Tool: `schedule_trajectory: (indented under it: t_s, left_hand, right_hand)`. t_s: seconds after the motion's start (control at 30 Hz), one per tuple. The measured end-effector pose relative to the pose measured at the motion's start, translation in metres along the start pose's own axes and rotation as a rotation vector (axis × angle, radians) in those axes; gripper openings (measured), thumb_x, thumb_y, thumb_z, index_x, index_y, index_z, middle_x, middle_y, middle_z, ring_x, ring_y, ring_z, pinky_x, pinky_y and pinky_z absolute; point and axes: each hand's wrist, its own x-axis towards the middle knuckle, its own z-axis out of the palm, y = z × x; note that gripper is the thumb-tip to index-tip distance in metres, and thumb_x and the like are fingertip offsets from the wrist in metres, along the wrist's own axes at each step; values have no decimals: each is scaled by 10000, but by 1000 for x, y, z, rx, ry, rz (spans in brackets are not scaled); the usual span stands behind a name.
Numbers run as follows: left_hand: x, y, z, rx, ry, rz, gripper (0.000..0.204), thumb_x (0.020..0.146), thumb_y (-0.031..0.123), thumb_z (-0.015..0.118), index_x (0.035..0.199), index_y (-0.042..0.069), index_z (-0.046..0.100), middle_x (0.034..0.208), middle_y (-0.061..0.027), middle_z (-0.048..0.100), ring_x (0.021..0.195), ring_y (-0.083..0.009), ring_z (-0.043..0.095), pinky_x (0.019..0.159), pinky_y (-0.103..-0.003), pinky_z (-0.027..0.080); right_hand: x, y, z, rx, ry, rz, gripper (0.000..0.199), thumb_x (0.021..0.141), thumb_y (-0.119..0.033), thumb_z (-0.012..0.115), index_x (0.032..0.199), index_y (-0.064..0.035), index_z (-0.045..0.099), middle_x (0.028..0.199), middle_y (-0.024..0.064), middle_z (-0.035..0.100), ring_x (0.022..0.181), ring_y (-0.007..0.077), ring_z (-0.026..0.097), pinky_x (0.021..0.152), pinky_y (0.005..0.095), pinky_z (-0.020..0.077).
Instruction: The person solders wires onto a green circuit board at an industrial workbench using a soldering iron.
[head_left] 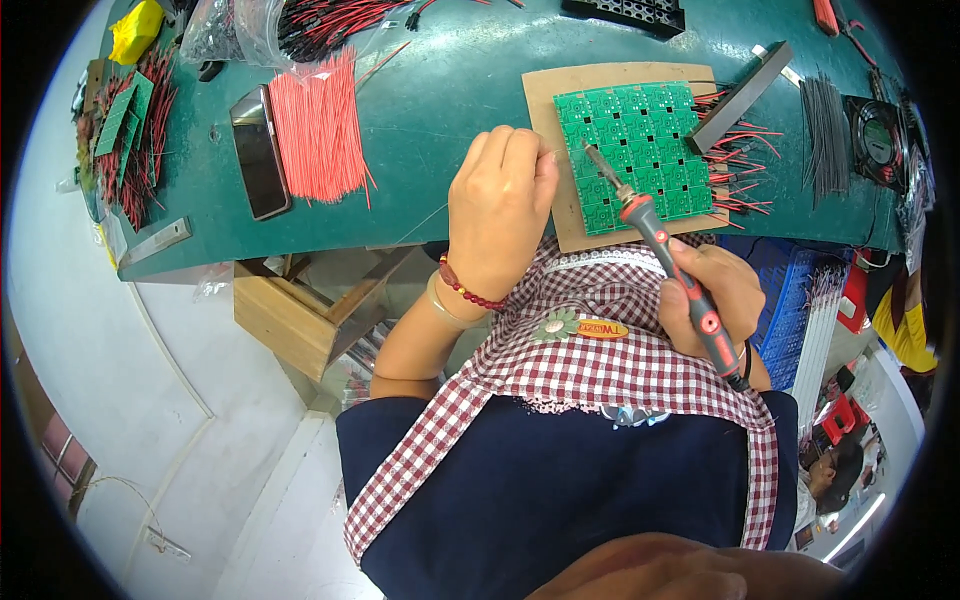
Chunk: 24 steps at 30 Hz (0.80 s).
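Note:
My right hand [715,300] is closed around the grey and red handle of a soldering iron [651,228]. The iron's tip reaches over the left part of a green panel of circuit boards [630,150]. This panel lies on a brown board [545,110], with red and black wires [740,165] sticking out along its right side. Just left of the panel, my left hand [500,190] is raised with its fingers pinched together. A thin strand of solder wire [430,214] trails from that hand; its end at the fingertips is hidden.
A dark bar [740,100] lies across the panel's right edge. Left of my hands are a bundle of red wires [320,135] and a phone [260,150]. Black wires [825,135] and a small fan [877,143] sit at right. A wooden drawer [290,310] juts out below the table.

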Motion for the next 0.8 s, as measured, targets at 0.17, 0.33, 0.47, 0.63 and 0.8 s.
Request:
schedule_trajectory:
  t_s: [0.17,0.33,0.47,0.63,0.8]
  left_hand:
    - [1,0,2,-53,5,-11,127,750,-41,663,779,13,552,704,-92,543,629,-240,540,573,-362,443]
    - [1,-1,5,-32,-9,-5,125,752,-44,660,780,10,552,701,-96,542,635,-248,545,575,-363,448]
    - [0,-2,6,-35,-12,-5,129,753,-42,662,784,10,548,708,-97,548,640,-252,552,577,-364,452]
    - [-2,0,5,-70,-19,-22,133,770,-52,651,810,-2,535,761,-118,559,668,-259,574,596,-358,472]
    - [-9,5,0,-80,-7,-18,139,770,-59,651,807,-6,527,765,-122,557,666,-262,580,590,-356,477]
  right_hand:
    - [2,2,-2,-10,-35,24,341,688,-16,709,1023,30,660,655,79,614,503,195,569,489,298,453]
    - [2,4,1,23,-94,33,307,735,-51,691,1011,76,646,756,174,662,519,198,569,520,288,461]
    - [2,2,0,22,-145,56,313,719,-31,682,1010,78,645,709,149,641,499,195,553,498,290,446]
    - [1,0,3,10,-75,-12,384,667,-6,700,1047,28,658,578,49,524,462,185,520,455,302,419]
    - [-2,0,-10,39,-40,-8,351,702,-21,692,1047,34,650,576,43,512,452,183,493,444,305,396]
